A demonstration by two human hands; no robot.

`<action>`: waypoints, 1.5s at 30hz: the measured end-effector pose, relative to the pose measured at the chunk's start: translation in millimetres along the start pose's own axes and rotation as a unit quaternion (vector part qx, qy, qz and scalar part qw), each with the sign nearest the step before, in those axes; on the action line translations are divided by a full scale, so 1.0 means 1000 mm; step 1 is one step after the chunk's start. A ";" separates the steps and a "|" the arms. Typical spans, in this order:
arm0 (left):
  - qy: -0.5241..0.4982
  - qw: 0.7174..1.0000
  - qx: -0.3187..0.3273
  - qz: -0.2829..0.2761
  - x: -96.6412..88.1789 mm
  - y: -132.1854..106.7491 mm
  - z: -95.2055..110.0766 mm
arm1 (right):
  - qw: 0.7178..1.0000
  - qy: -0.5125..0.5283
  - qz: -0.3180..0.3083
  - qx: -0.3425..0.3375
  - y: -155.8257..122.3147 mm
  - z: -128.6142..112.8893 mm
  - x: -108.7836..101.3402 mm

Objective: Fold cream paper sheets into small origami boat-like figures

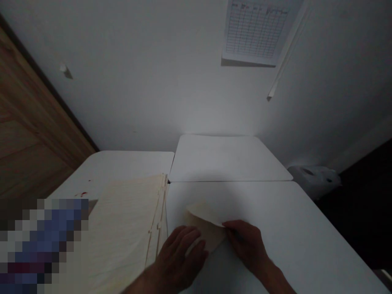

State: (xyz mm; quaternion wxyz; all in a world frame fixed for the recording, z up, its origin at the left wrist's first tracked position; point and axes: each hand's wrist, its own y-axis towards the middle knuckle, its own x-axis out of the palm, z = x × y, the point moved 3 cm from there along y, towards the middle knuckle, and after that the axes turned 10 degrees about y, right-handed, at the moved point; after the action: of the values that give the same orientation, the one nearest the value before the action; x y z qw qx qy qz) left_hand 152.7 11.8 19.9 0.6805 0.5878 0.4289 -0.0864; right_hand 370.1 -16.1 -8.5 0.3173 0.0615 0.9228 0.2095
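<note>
On the white table [294, 228], hands [245, 245] on folded cream paper [205, 224], open room rightward

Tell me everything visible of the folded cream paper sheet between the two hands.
The folded cream paper sheet looks matte and thin, doubled over into a rough triangle, its upper flap lifting slightly. It lies on a white tabletop, the left hand resting on its left side and the right hand touching its right edge.

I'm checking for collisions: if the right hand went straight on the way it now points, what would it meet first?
The folded cream sheet, which the right hand already seems to touch, though depth is hard to judge from this view.
</note>
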 end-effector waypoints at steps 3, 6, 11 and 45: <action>-0.033 0.994 0.029 -0.099 0.007 -0.002 0.001 | 0.996 0.039 0.021 0.075 0.000 0.003 0.000; -0.045 0.980 0.044 -0.191 0.017 -0.004 0.002 | 0.985 0.111 0.027 0.129 0.000 0.001 0.003; -0.049 0.971 0.039 -0.230 0.026 -0.005 0.000 | 0.955 0.225 0.016 0.191 0.001 -0.002 0.008; -0.070 0.955 0.018 -0.289 0.028 0.000 0.001 | 0.967 -0.163 -0.160 -0.112 0.026 -0.020 0.007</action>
State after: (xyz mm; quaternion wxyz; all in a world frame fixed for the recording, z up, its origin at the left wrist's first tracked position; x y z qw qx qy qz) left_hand 170.7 21.9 0.4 0.6438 0.4437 0.5301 -0.3282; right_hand 351.8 1.7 13.2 0.4975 -0.0894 0.8272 0.2454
